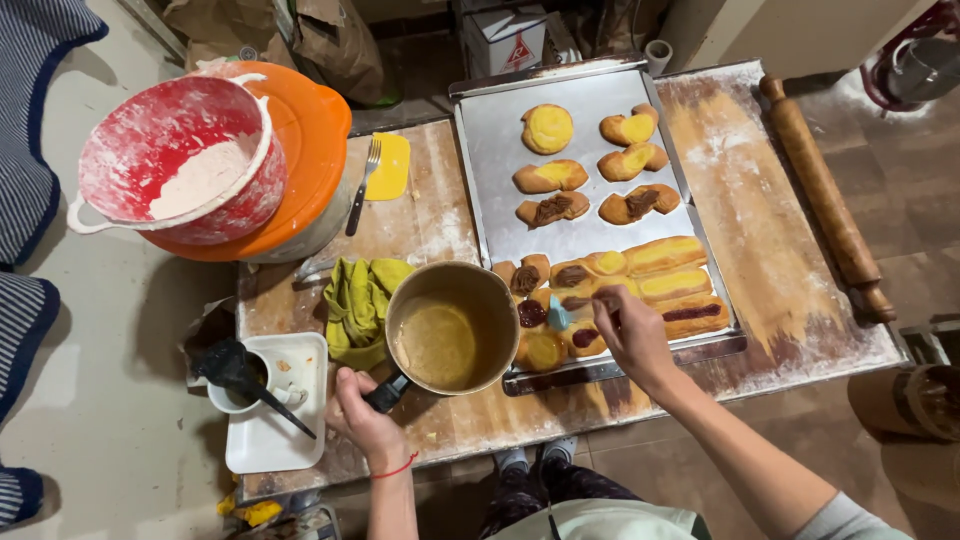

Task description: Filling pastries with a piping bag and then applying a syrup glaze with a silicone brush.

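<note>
My left hand grips the dark handle of a small metal saucepan with brownish liquid, held over the near left corner of the baking tray. My right hand holds a small brush with a pale blue head down on the filled pastries in the tray's near rows. More pastries with yellow and brown fillings lie farther back on the tray.
A floured wooden table carries a rolling pin at right, a green cloth, a fork and yellow scraper, a white dish with cup and black ladle, and a red flour bucket on an orange lid.
</note>
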